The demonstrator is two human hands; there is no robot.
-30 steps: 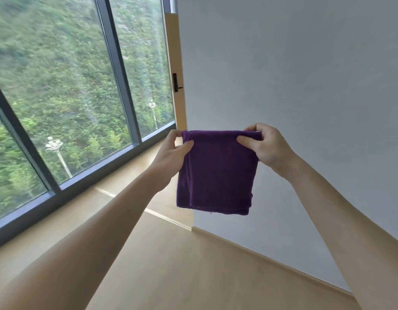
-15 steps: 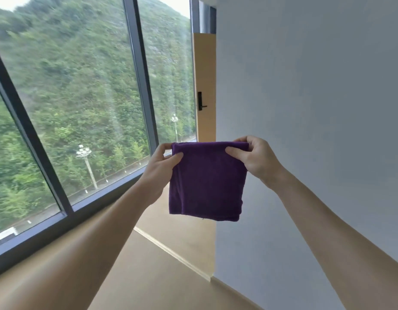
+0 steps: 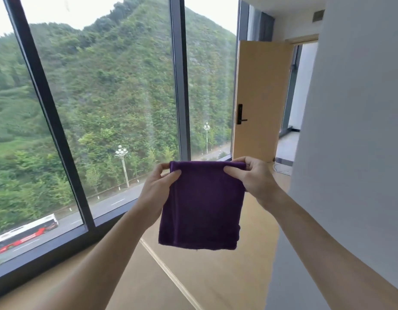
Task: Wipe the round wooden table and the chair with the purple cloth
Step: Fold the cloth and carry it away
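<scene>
Purple cloth (image 3: 202, 204) is held folded at frame centre, pinched at its top corners by left hand (image 3: 156, 190) and right hand (image 3: 255, 179); window (image 3: 99, 108) at left, open door (image 3: 258, 101) at upper right.

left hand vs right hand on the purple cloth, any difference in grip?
The left hand pinches the folded purple cloth at its top left corner, thumb across the front. The right hand pinches the top right corner and sits slightly higher, thumb pointing inward. Both hold the top edge, and the cloth hangs free below.

Both hands, left hand (image 3: 156, 186), right hand (image 3: 255, 177), pinching folded purple cloth (image 3: 201, 204) (hanging free), window (image 3: 104, 97) behind
</scene>
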